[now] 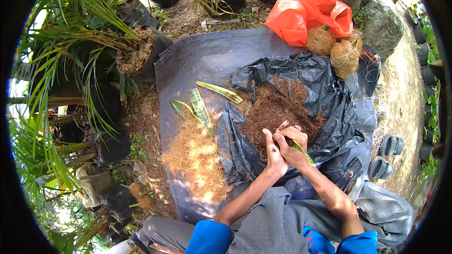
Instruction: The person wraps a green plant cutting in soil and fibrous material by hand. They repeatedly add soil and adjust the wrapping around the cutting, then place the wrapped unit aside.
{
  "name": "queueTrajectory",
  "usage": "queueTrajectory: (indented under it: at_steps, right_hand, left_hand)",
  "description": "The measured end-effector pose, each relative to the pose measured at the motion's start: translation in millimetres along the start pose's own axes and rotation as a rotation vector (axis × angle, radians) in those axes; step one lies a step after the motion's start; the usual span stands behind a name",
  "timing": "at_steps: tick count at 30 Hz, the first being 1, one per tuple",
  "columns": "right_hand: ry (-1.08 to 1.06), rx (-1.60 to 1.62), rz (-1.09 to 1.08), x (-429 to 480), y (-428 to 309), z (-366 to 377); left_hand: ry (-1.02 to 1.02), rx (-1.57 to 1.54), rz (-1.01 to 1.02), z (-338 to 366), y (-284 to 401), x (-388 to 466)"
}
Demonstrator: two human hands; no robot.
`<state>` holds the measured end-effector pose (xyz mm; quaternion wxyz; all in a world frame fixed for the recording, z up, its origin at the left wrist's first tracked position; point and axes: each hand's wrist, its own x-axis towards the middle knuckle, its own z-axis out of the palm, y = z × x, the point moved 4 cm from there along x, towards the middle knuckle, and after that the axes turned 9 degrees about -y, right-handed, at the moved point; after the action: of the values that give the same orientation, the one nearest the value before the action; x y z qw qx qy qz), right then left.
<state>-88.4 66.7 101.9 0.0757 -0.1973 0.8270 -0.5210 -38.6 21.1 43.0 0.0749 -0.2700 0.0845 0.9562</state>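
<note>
My left hand [275, 157] and my right hand [293, 145] are pressed together over a heap of brown coco peat [279, 107]. A snake plant leaf cutting [304, 153] with yellow edges pokes out from under my right hand towards me. Its base is hidden between my cupped palms, with the left palm closed around it from the left. Dark crumbs stick to my left thumb and the fingertips. The peat lies on a torn black plastic bag [317, 81]. Left of it are more snake plant leaves [200, 107] and a pile of loose coconut fibre [197, 162].
A dark mat [204, 53] lies under everything. An orange plastic bag [300, 14] and string-wrapped fibre balls [345, 58] sit at its upper right, near rocks [383, 28]. White string [369, 102] trails down the right edge by sandals [381, 167]. Potted palms [141, 53] line the left.
</note>
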Motion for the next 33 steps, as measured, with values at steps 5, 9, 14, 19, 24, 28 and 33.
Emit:
queueTrajectory:
  at_steps: [5,9,14,19,24,28,33]
  right_hand:
    - [0.02,0.072,0.014,-1.9,5.2,-1.8]
    - [0.032,0.189,0.115,0.0,14.7,1.2]
    - [0.112,0.419,0.37,-3.3,20.3,-4.8]
    - [0.193,0.4,0.366,7.7,18.5,-28.3]
    - [0.222,0.405,0.329,12.7,19.8,-40.4]
    - [0.229,0.37,0.298,11.6,20.2,-42.4]
    - [0.206,0.312,0.238,8.5,13.6,-42.2]
  left_hand:
    - [0.012,0.099,0.024,8.5,2.9,-1.2]
    - [0.096,0.034,-0.012,7.5,0.1,-2.0]
    - [0.043,0.067,0.004,4.7,3.9,-0.8]
    - [0.069,0.501,0.216,0.9,15.5,2.7]
    - [0.06,1.047,0.38,12.9,24.2,0.1]
    - [0.029,1.139,0.462,22.5,32.8,-0.8]
    - [0.034,0.841,0.278,16.2,28.0,4.5]
